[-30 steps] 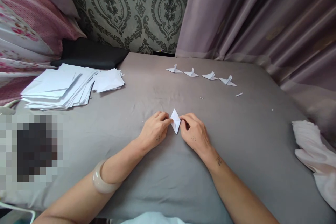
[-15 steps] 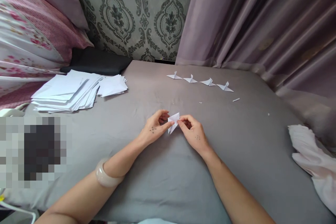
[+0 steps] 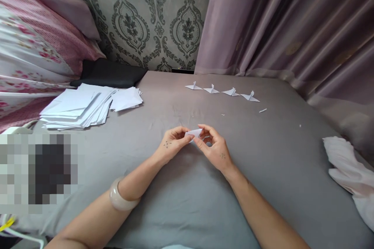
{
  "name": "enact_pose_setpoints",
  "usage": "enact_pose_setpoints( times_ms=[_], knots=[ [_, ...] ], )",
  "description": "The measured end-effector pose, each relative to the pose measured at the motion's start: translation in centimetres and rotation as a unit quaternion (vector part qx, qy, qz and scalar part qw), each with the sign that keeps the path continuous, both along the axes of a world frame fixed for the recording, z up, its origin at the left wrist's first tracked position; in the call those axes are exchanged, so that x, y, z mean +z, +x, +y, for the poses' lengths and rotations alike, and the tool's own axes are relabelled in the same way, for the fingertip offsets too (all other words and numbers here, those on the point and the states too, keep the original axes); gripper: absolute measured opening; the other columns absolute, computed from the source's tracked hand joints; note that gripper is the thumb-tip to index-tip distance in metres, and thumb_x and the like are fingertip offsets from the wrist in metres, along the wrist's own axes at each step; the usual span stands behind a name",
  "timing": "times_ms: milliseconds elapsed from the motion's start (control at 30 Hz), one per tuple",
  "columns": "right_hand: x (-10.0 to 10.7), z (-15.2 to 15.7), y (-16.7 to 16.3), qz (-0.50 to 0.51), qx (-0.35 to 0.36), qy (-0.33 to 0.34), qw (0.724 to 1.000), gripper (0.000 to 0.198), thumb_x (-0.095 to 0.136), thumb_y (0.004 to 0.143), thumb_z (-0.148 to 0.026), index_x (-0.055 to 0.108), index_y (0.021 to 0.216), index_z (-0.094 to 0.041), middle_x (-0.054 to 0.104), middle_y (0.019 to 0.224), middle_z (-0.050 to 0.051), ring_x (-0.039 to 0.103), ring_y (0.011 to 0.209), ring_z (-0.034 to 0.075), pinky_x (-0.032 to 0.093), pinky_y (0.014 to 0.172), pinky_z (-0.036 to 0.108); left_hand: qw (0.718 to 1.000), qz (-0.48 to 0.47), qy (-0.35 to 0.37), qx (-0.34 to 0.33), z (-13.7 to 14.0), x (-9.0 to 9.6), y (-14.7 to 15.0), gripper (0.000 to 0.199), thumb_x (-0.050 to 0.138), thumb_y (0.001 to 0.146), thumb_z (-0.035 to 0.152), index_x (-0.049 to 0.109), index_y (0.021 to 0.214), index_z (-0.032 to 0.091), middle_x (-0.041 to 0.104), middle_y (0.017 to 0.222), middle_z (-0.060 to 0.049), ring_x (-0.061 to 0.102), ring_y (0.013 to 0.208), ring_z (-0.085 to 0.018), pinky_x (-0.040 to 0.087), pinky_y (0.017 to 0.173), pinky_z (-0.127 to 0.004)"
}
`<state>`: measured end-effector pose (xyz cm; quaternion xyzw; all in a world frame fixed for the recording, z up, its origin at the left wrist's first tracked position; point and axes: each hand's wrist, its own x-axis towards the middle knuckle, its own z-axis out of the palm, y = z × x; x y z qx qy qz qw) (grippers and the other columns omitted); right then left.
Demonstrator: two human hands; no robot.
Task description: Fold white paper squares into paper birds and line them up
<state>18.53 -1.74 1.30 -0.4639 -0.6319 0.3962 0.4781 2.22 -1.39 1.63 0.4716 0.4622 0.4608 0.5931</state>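
Note:
Between my hands, above the grey cloth surface [image 3: 181, 190], is a small folded piece of white paper [image 3: 193, 132]. My left hand [image 3: 173, 144] pinches its left side, thumb on the near face. On the other side my right hand [image 3: 212, 146] has its thumb at the paper's lower edge and its index finger at the top right corner, the other fingers curled. Some of the fingers behind the paper are hidden. Farther back several folded white paper birds [image 3: 232, 92] stand in a slanting row.
At the left lies a stack of white paper sheets [image 3: 73, 105], with smaller sheets [image 3: 127, 98] beside it. A black flat case [image 3: 111, 73] is behind them. Paper scraps [image 3: 263, 110] lie right of centre, and a crumpled white cloth [image 3: 341, 159] at the right edge.
The paper has been turned from an upright, pointed shape to a flatter, wider one. My right index finger has risen to its top corner. The camera view has tilted slightly.

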Motion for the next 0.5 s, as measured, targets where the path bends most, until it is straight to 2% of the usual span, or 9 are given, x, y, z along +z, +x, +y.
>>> enact_pose_setpoints(
  times_ms=[100,167,267,367,433,500],
  knots=[
    [0.6,0.13,0.26,-0.016,0.027,0.004,1.0,0.015,0.064,0.081,-0.031,0.071,0.092,-0.022,0.066,0.089,0.004,0.062,0.078,0.015,0.05,0.07,0.028,0.991,0.097,0.084,-0.025,-0.23,0.35,-0.09,0.025,0.071,0.074,0.039,0.069,0.079,0.015,0.063,0.072,-0.002,0.054,0.071,-0.013,0.041,0.069,-0.025],
    [0.78,0.18,0.37,0.005,0.025,-0.013,1.0,0.012,0.064,0.082,-0.031,0.073,0.082,-0.022,0.067,0.084,0.004,0.063,0.078,0.016,0.049,0.071,0.029,0.986,0.131,0.104,-0.025,-0.36,0.56,-0.06,0.023,0.069,0.076,0.038,0.069,0.078,0.015,0.062,0.072,-0.001,0.053,0.072,-0.013,0.04,0.07,-0.025],
    [0.65,0.28,0.42,0.078,-0.008,-0.083,0.993,0.012,0.069,0.077,-0.034,0.073,0.081,-0.023,0.069,0.081,0.002,0.063,0.076,0.016,0.05,0.072,0.03,0.995,0.088,0.043,-0.011,-0.4,0.53,0.07,0.029,0.073,0.072,0.042,0.066,0.082,0.016,0.062,0.073,-0.001,0.053,0.068,-0.012,0.04,0.065,-0.024],
    [0.42,0.41,0.32,0.164,-0.023,-0.168,0.972,0.018,0.075,0.07,-0.037,0.072,0.08,-0.022,0.068,0.071,0.0,0.062,0.069,0.015,0.051,0.068,0.029,0.999,0.01,-0.032,0.002,-0.24,0.23,0.16,0.036,0.079,0.066,0.042,0.064,0.086,0.015,0.063,0.075,0.0,0.056,0.067,-0.012,0.041,0.064,-0.023],
    [0.43,0.48,0.2,0.211,-0.017,-0.207,0.955,0.022,0.078,0.066,-0.037,0.071,0.079,-0.021,0.068,0.07,-0.001,0.062,0.067,0.014,0.051,0.066,0.028,0.998,-0.027,-0.054,0.014,-0.07,0.12,0.16,0.037,0.081,0.063,0.039,0.064,0.087,0.015,0.064,0.076,0.0,0.057,0.069,-0.012,0.043,0.068,-0.024],
    [0.56,0.49,0.05,0.244,-0.013,-0.237,0.94,0.024,0.08,0.063,-0.037,0.07,0.076,-0.02,0.068,0.071,-0.001,0.062,0.065,0.013,0.052,0.065,0.027,0.996,-0.054,-0.071,0.032,0.08,0.13,0.13,0.045,0.083,0.062,0.035,0.064,0.098,0.016,0.064,0.077,0.0,0.057,0.067,-0.01,0.044,0.069,-0.024]
  ],
)
